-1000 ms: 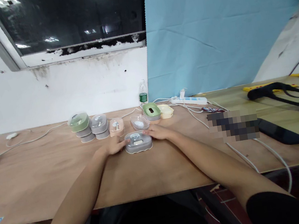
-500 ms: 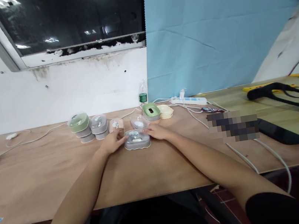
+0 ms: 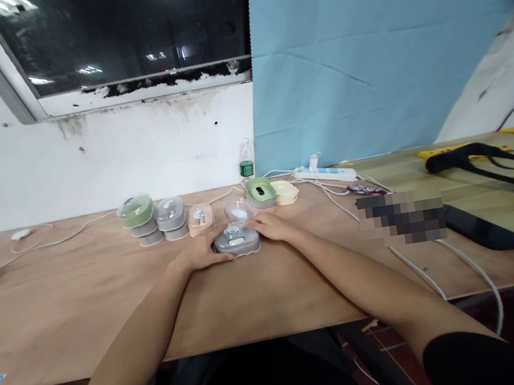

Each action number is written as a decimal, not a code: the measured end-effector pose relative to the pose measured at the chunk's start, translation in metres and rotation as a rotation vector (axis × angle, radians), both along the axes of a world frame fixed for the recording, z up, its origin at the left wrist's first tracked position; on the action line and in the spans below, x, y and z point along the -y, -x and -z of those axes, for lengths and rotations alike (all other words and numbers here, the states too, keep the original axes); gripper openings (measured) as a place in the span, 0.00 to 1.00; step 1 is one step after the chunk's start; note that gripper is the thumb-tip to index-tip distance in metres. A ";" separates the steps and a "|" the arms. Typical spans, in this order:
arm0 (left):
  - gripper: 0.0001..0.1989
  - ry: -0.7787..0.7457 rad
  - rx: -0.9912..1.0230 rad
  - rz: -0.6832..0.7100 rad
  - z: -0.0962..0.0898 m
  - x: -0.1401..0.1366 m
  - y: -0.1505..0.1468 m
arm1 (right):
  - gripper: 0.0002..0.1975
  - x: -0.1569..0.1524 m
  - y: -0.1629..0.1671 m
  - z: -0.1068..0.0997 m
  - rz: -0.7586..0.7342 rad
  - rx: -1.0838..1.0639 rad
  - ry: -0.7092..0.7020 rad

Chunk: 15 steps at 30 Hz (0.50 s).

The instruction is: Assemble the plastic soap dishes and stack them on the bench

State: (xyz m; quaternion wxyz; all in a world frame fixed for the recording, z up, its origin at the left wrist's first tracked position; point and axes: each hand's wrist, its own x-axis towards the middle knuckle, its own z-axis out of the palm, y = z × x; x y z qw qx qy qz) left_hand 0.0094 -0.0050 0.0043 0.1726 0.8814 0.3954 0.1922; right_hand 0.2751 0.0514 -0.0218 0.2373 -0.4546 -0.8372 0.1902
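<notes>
A grey soap box with a clear lid sits on the table in front of me. My left hand is curled round its left side, the thumb along the front edge and the fingers toward the back. At the back right corner, my right hand grips the box with its fingertips. Just behind it stands a clear lid with a white label. A pink box is close to my left fingers. Farther right are an open green box and a cream tray.
Stacked green and grey boxes stand at the back left. A plastic bottle is by the wall. A power strip and white cables run along the right, near a black strap-like object and a dark flat piece.
My left hand has shifted from the box's back left corner to wrap its left side, thumb now at the front. The right hand stays about where it was.
</notes>
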 end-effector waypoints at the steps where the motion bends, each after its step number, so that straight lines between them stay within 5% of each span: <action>1: 0.45 0.003 0.003 0.005 0.000 0.000 0.000 | 0.29 0.000 0.000 0.000 0.007 -0.005 0.000; 15: 0.43 0.051 0.119 0.011 -0.001 -0.002 -0.003 | 0.31 0.002 0.000 0.001 0.015 0.016 -0.006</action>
